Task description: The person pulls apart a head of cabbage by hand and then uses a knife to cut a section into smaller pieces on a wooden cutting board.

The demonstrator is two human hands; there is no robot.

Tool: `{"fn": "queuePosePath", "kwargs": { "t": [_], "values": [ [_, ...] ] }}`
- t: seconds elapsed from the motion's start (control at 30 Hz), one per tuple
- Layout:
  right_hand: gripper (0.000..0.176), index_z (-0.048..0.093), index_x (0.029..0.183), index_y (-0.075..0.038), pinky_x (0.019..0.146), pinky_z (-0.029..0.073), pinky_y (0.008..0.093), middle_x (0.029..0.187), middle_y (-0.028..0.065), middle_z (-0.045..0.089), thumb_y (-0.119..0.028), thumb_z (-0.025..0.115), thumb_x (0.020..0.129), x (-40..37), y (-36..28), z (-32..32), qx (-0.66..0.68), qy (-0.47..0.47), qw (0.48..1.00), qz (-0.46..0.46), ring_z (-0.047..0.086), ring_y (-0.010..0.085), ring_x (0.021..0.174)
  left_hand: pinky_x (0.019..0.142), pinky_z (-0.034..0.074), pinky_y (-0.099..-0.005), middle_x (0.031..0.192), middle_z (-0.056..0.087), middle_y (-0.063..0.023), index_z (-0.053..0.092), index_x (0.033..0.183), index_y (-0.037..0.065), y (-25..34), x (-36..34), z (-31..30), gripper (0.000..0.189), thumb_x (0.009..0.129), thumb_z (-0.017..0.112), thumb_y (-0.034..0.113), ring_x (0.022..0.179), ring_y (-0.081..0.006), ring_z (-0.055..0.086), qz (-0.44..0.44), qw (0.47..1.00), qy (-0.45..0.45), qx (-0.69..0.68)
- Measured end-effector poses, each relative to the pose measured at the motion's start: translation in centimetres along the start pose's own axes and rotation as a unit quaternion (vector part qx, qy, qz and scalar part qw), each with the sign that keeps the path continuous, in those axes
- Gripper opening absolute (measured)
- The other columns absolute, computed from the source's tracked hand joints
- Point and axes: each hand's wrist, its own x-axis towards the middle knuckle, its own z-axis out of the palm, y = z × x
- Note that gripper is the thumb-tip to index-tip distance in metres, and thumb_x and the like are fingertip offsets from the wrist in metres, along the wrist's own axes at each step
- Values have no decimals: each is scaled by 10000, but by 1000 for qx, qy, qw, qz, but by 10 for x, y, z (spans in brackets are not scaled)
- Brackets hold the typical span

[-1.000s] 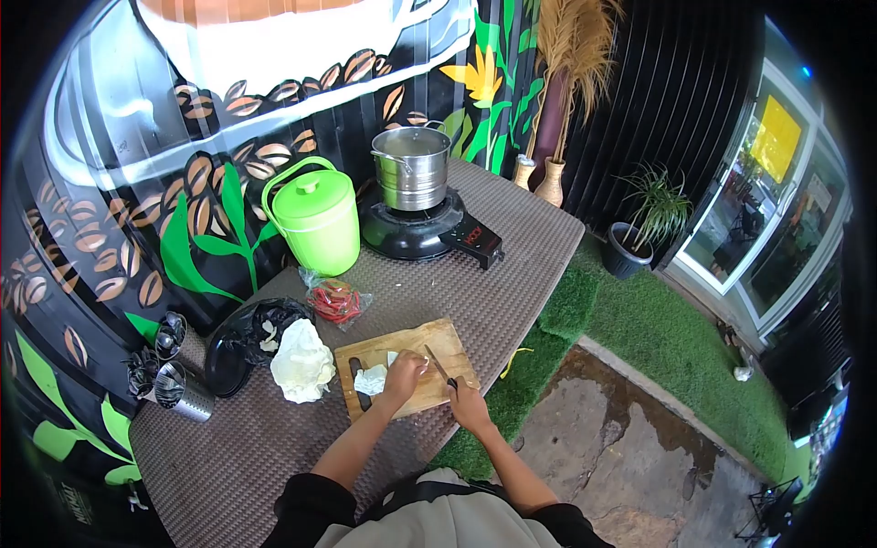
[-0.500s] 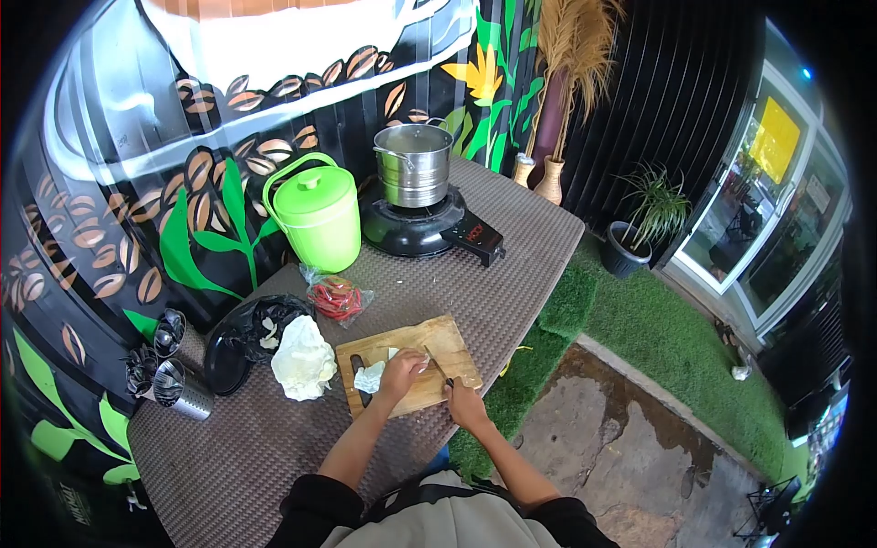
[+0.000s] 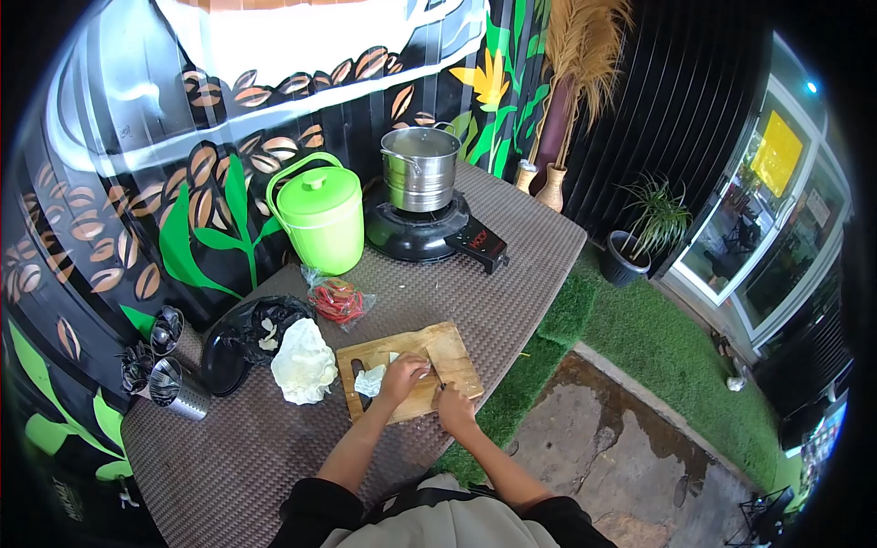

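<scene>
On the wooden board (image 3: 454,356), knife (image 3: 434,366) beside fingers

The right hand (image 3: 455,409) is closed around the knife's handle; to its left, the left hand (image 3: 404,377) curls, pinching a small pale piece (image 3: 425,367). Crumpled white material (image 3: 369,381) lies farther left

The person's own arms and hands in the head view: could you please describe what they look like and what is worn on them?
The left hand and right hand are bare, with no gloves. The forearms are uncovered, and no watch or bracelet can be made out. Loose black sleeves, the left and the right, end near the elbows.
</scene>
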Motion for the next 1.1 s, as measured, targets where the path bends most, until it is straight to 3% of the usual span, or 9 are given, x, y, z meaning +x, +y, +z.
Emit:
{"fn": "queuePosePath", "kwargs": {
  "t": [0.17,0.3,0.33,0.4,0.5,0.67,0.77,0.97,1.1],
  "values": [
    [375,536,1014,54,769,531,477,910,249,656,-305,454,938,41,-1,-4,-29,15,998,-61,660,390,881,839,482,-354,913,685,-103,699,890,1,3,0,-1,171,781,674,131,947,-256,605,-6,1000,-8,0],
    [404,535,1046,51,790,523,474,984,274,638,-330,442,946,5,-28,-76,114,-199,971,63,647,391,930,847,477,-353,905,683,-107,698,889,0,2,0,0,171,788,667,134,955,-258,601,-52,998,-7,-19],
    [404,535,1046,51,790,523,474,984,274,638,-330,442,946,5,-19,-56,114,-199,971,63,647,391,930,841,480,-355,901,682,-109,699,890,1,2,0,0,168,785,669,128,947,-261,604,-46,999,-1,-22],
    [405,506,1035,45,723,546,453,904,261,654,-344,431,953,3,4,-1,-7,15,1000,-16,667,385,854,835,483,-357,898,681,-111,699,888,2,-2,0,1,162,779,672,118,937,-264,608,-21,1000,9,-18],
    [380,486,1007,29,683,555,437,881,249,659,-344,435,951,-1,-6,9,-16,45,999,7,675,377,811,823,488,-360,896,679,-116,700,883,4,-5,1,2,151,768,679,99,918,-269,614,11,1000,24,-7],
    [339,493,1012,32,755,542,448,989,246,642,-296,469,929,25,-9,-6,-67,11,997,-36,657,386,901,817,489,-362,898,678,-120,703,871,5,2,0,-1,144,757,684,91,915,-270,617,-27,999,17,-14],
    [333,496,1055,53,765,523,492,933,275,635,-256,456,937,25,-1,-11,-81,-57,990,-95,641,424,902,816,489,-362,901,679,-120,704,869,6,1,-2,-2,140,757,685,89,918,-269,618,-46,999,7,-14],
    [336,479,1061,22,783,527,470,970,277,635,-288,479,930,-7,-17,-2,26,-14,999,43,641,407,933,817,488,-359,900,681,-117,707,859,9,-6,-1,0,142,752,694,101,917,-265,620,-27,999,8,-33],
    [342,474,1058,23,777,529,466,954,272,640,-296,474,934,18,-7,-1,-7,6,1000,-16,645,405,922,804,491,-346,896,688,-103,713,870,15,0,-2,-5,147,751,693,98,917,-250,613,0,1000,2,-9]
  ]
}}
